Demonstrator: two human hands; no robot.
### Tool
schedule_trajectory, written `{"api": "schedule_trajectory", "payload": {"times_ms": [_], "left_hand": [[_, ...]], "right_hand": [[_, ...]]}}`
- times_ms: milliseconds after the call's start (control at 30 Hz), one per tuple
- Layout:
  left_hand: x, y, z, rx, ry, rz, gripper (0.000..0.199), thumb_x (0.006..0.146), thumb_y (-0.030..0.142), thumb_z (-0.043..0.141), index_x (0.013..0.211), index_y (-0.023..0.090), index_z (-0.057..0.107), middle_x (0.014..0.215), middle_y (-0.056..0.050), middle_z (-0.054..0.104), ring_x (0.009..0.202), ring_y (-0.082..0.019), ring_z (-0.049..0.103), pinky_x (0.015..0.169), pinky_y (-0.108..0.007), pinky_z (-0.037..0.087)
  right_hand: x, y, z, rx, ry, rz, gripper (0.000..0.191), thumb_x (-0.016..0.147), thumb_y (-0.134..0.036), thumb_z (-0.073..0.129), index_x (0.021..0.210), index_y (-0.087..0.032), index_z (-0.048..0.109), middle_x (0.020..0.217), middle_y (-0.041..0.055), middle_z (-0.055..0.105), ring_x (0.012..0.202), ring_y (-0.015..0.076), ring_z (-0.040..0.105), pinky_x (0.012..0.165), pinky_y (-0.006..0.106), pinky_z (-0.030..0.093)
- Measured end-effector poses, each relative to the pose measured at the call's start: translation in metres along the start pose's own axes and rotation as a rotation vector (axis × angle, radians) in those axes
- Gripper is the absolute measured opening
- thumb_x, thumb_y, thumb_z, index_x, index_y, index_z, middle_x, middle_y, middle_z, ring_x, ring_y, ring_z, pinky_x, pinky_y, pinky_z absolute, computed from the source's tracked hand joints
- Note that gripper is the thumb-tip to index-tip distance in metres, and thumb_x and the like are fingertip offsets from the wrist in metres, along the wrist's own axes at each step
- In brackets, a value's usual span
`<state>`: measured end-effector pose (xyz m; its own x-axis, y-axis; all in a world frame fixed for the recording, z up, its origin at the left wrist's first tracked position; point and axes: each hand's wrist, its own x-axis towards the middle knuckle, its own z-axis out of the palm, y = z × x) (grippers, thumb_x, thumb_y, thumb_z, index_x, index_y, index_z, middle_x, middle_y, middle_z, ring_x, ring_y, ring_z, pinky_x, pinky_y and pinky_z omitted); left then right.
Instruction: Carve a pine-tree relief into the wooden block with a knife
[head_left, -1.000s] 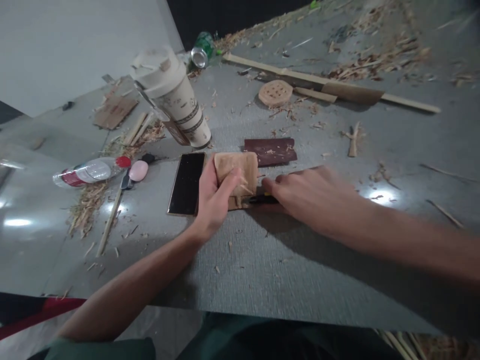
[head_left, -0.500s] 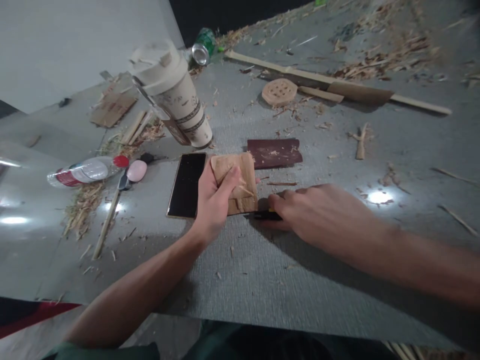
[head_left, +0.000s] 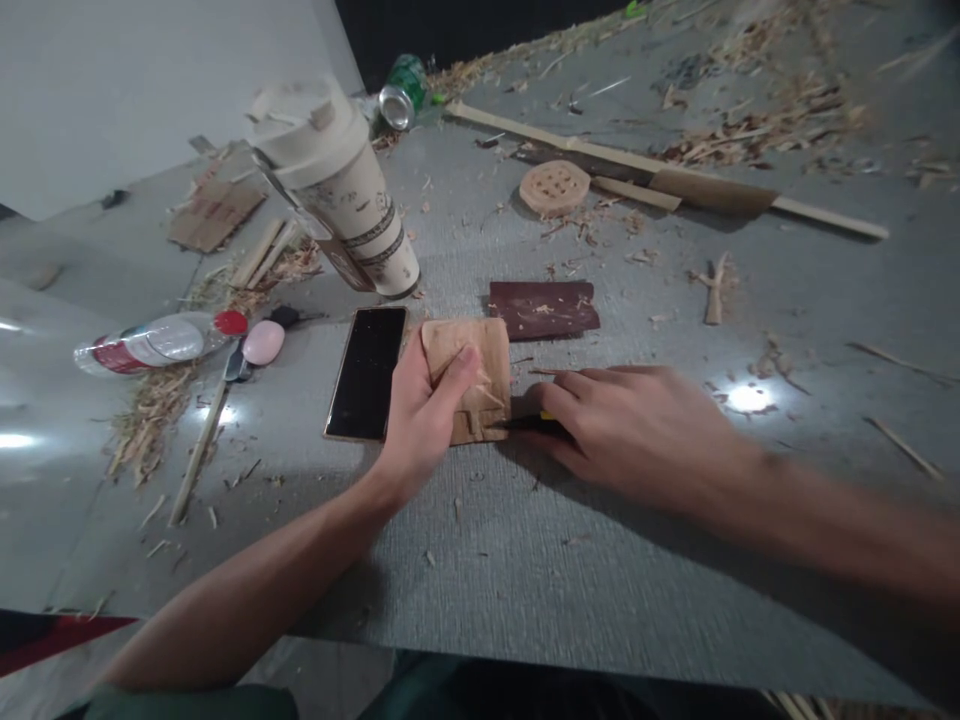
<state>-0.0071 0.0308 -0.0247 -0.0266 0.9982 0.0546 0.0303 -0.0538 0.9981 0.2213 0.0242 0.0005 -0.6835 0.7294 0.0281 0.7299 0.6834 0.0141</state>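
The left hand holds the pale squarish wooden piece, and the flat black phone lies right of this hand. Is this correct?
The head view shows the flat black phone left of the left hand, not right; this hand holds the pale squarish wooden piece.

Dim room, glare spots, blurred right forearm point(head_left: 810, 510).

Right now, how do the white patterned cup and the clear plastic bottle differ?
The white patterned cup stands upright; the clear plastic bottle lies on its side. The cup is opaque with a whitish lid, the bottle see-through with a red cap. Both rest on the grey table.
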Motion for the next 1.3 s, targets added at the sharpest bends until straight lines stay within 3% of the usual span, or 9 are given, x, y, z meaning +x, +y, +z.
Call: {"api": "schedule_trajectory", "payload": {"times_ms": [133,267,467,600,833,1300], "left_hand": [[-0.002,0.000,0.000,0.039,0.014,0.020,0.034,0.104,0.054,0.081,0.115,0.025,0.068,0.107,-0.005,0.075,0.110,-0.029,0.080,0.096,-0.044,0.070],[-0.002,0.002,0.002,0.015,0.004,0.014,0.032,0.105,0.053,0.080,0.114,0.025,0.067,0.104,-0.003,0.074,0.097,-0.024,0.080,0.087,-0.039,0.069],[-0.001,0.004,0.004,0.005,-0.004,-0.021,0.028,0.106,0.048,0.079,0.114,0.024,0.067,0.105,-0.004,0.075,0.099,-0.025,0.080,0.091,-0.040,0.069],[-0.002,0.001,0.005,-0.002,-0.013,-0.040,0.028,0.107,0.050,0.076,0.113,0.025,0.066,0.102,-0.003,0.074,0.095,-0.026,0.080,0.084,-0.039,0.069],[-0.005,0.000,0.002,0.045,-0.047,-0.024,0.029,0.106,0.052,0.078,0.111,0.025,0.068,0.104,-0.004,0.075,0.105,-0.028,0.078,0.099,-0.046,0.068],[-0.004,0.007,0.007,0.078,-0.203,0.004,0.026,0.103,0.048,0.078,0.102,0.025,0.066,0.092,-0.001,0.070,0.083,-0.020,0.067,0.079,-0.034,0.061]], "right_hand": [[0.001,-0.005,-0.003,0.035,-0.054,0.043,0.049,0.118,-0.058,0.048,0.102,-0.019,0.074,0.090,0.0099,0.081,0.069,0.0237,0.073,0.057,0.038,0.025],[-0.001,-0.012,-0.005,0.027,-0.086,0.065,0.054,0.118,-0.062,0.046,0.100,-0.019,0.072,0.079,0.0084,0.077,0.060,0.0216,0.069,0.054,0.037,0.020],[-0.005,-0.013,-0.005,0.051,-0.151,0.037,0.041,0.119,-0.048,0.051,0.099,-0.019,0.070,0.073,0.0059,0.073,0.053,0.0195,0.064,0.051,0.036,0.019],[-0.004,-0.008,-0.002,0.063,-0.147,0.017,0.038,0.119,-0.047,0.052,0.100,-0.019,0.070,0.071,0.0042,0.073,0.051,0.0180,0.062,0.051,0.037,0.017],[0.001,-0.001,-0.007,0.086,-0.189,-0.031,0.045,0.117,-0.055,0.055,0.092,-0.021,0.071,0.072,0.0031,0.075,0.054,0.0192,0.068,0.052,0.039,0.018],[0.012,0.018,-0.010,0.098,-0.315,-0.177,0.035,0.108,-0.055,0.074,0.095,-0.023,0.077,0.066,-0.0008,0.070,0.052,0.0180,0.063,0.053,0.037,0.018]]}}
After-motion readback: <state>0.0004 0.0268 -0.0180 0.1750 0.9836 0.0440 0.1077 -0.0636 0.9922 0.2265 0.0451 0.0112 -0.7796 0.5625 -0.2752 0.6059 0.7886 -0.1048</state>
